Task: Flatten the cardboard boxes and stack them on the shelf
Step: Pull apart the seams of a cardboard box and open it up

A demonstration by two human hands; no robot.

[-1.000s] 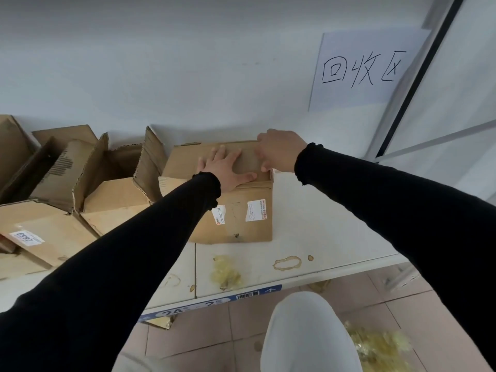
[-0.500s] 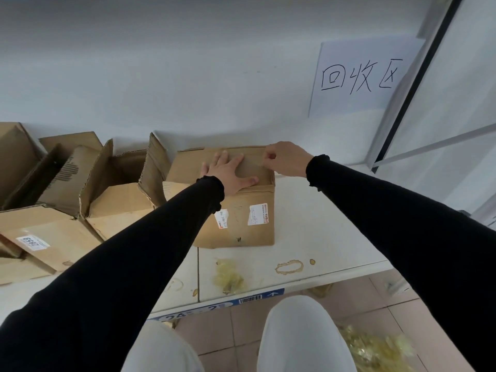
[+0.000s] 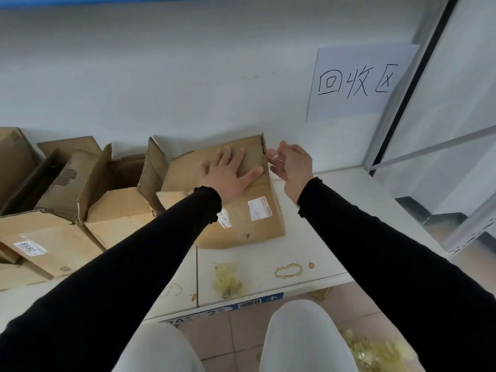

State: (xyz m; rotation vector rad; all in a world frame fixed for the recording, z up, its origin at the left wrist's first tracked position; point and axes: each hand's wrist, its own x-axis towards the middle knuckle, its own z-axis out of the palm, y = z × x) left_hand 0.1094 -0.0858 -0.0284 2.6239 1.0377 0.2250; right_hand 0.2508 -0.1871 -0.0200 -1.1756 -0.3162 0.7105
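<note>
So the cardboard box (image 3: 236,210) sits mid-frame on the white shelf (image 3: 335,224), pushed back against the wall, and it looks squashed most of the way down, its top sloping toward the front edge. The left hand (image 3: 228,173) lies flat on top of it, fingers spread and straight, palm pressing the cardboard, not gripping anything. The right hand (image 3: 291,165) is just off the box's upper right corner, fingers loosely curled; the fingertips are blurry, so I can't tell if they're touching the torn corner flap or just beside it (looks like it holds nothing, though).

Left of the box there's an open box (image 3: 118,200) with its flaps standing up, touching it, and more cardboard boxes (image 3: 40,210) piled toward the left edge. A handwritten paper sign (image 3: 357,81) is stuck on the wall at upper right. Yellowish tape scraps (image 3: 228,281) lie near the shelf's front edge.
</note>
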